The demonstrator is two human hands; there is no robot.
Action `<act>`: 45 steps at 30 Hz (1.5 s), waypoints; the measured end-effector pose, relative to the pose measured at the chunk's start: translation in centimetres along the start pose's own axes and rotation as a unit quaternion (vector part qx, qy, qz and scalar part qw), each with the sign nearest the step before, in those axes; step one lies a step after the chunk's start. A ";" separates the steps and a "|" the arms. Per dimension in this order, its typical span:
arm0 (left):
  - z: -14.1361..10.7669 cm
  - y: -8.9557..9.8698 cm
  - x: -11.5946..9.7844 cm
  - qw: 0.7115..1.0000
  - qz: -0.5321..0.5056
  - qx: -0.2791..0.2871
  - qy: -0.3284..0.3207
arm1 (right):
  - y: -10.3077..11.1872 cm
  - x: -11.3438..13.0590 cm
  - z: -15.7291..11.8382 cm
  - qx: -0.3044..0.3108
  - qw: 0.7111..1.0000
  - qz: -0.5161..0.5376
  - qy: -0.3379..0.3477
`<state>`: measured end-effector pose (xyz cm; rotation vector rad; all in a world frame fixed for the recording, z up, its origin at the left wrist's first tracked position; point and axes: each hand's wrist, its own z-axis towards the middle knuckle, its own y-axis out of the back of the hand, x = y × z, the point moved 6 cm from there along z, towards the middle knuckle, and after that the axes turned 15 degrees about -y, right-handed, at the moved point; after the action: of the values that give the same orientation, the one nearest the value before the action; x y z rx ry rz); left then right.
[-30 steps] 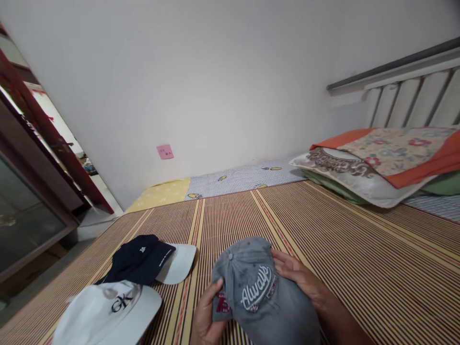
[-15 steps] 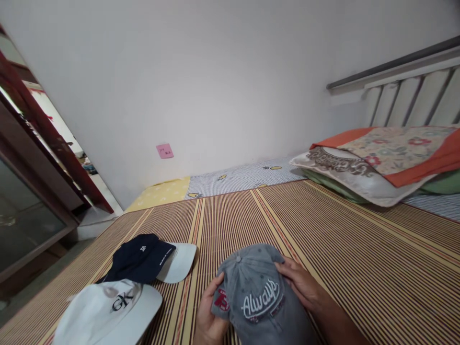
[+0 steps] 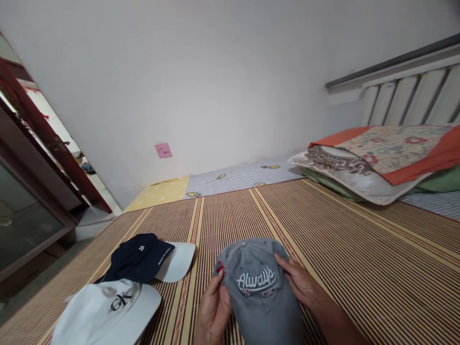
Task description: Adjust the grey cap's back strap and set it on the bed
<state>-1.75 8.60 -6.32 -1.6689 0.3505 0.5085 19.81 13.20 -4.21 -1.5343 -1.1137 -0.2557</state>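
A grey baseball cap (image 3: 258,306) with "Always" in white lettering is held between my two hands, its crown away from me and its brim toward me. My left hand (image 3: 214,306) grips the cap's left side, the thumb beside a red patch. On the opposite side, my right hand (image 3: 302,282) has its thumb on top of the fabric and its other fingers hidden beneath. To the left lie a white cap (image 3: 97,311) with black letters and, behind it, a navy cap (image 3: 136,258) that partly covers another cap with a pale brim (image 3: 179,262).
A striped bamboo mat (image 3: 230,215) covers the bed. Cushions with a floral orange cover (image 3: 402,148) are piled at the right, near a white radiator (image 3: 413,98). A pink note (image 3: 163,150) sticks to the wall, and a red-framed doorway (image 3: 53,139) stands at the left.
The grey cap has turned a little, so its lettering faces me more squarely and less of the red side patch shows. Both hands keep their hold on it.
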 end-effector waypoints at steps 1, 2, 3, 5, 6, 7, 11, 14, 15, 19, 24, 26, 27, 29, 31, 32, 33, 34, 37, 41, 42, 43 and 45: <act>0.0 0.0 0.0 1.000 -0.009 0.001 -0.003 | -0.1 -0.2 0.1 0.004 1.000 0.008 -0.008; 0.0 -0.2 -0.1 1.000 -0.018 0.005 -0.008 | -0.1 -0.5 0.3 0.006 1.000 0.020 -0.017; 0.0 -0.4 -0.2 1.000 -0.026 0.010 -0.013 | 0.0 -0.7 0.5 0.004 0.999 0.036 -0.027; -0.3 -0.8 -0.1 0.999 -0.030 0.022 -0.018 | 0.2 -1.1 0.9 0.003 0.997 0.067 -0.041; -0.4 -1.1 0.1 0.999 -0.027 0.029 -0.014 | 0.3 -1.1 1.0 0.002 0.996 0.079 -0.042; -0.7 -1.3 0.4 0.999 -0.020 0.036 -0.003 | 0.4 -1.1 1.0 0.001 0.996 0.084 -0.039; -1.2 -1.3 1.3 0.999 0.009 0.012 0.035 | 0.4 -0.8 0.9 0.003 0.997 0.067 -0.029; -0.8 -0.8 1.1 1.000 -0.007 -0.003 0.013 | 0.3 -1.0 0.8 0.011 0.997 0.059 -0.045; -0.5 -0.5 0.9 1.000 -0.019 0.005 0.003 | 0.2 -1.1 0.8 0.011 0.997 0.058 -0.048; 0.6 0.4 0.5 0.995 -0.067 0.078 -0.017 | -0.7 -1.7 -0.2 0.040 0.997 0.050 -0.038; 0.8 0.4 0.7 0.983 -0.074 0.168 0.008 | -2.3 -3.4 -1.2 0.098 0.990 0.062 -0.073; 0.6 0.0 1.1 0.985 -0.056 0.163 0.021 | -2.0 -3.6 -1.0 0.082 0.991 0.071 -0.078; 0.5 -0.2 1.3 0.988 -0.048 0.143 0.014 | -1.8 -3.6 -0.9 0.074 0.992 0.074 -0.076; 0.3 -0.5 1.3 0.996 -0.038 0.082 -0.013 | -1.2 -3.1 -0.6 0.059 0.993 0.078 -0.065; -0.2 -0.9 1.5 0.999 -0.021 0.018 -0.027 | -0.6 -2.2 -0.4 0.048 0.995 0.079 -0.047; -0.4 -1.1 1.6 1.000 -0.004 -0.010 -0.023 | -0.2 -1.6 -0.4 0.041 0.995 0.078 -0.037; -0.6 -1.1 1.7 0.999 0.017 -0.035 -0.017 | 0.3 -1.0 -0.3 0.030 0.996 0.077 -0.027; -0.8 -1.1 1.8 0.997 0.041 -0.061 -0.011 | 0.8 -0.3 -0.2 0.015 0.997 0.075 -0.017; -0.9 -0.6 2.0 0.989 0.105 -0.106 -0.003 | 3.2 1.6 -0.1 -0.055 0.996 0.074 0.013; -0.6 0.1 2.3 0.981 0.159 -0.112 0.008 | 6.7 5.2 -0.1 -0.122 0.988 0.076 0.053; -0.5 0.2 2.4 0.979 0.168 -0.114 0.010 | 7.5 6.4 -0.1 -0.132 0.986 0.076 0.061; -0.5 0.2 2.4 0.978 0.175 -0.114 0.009 | 8.4 7.8 0.0 -0.143 0.984 0.076 0.070; -0.4 0.0 2.4 0.978 0.179 -0.109 0.011 | 10.1 10.9 0.3 -0.166 0.980 0.075 0.083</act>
<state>0.31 8.37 -7.53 -1.8324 0.6355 0.8204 32.99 20.13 -3.35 -1.8453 -0.8476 -0.4769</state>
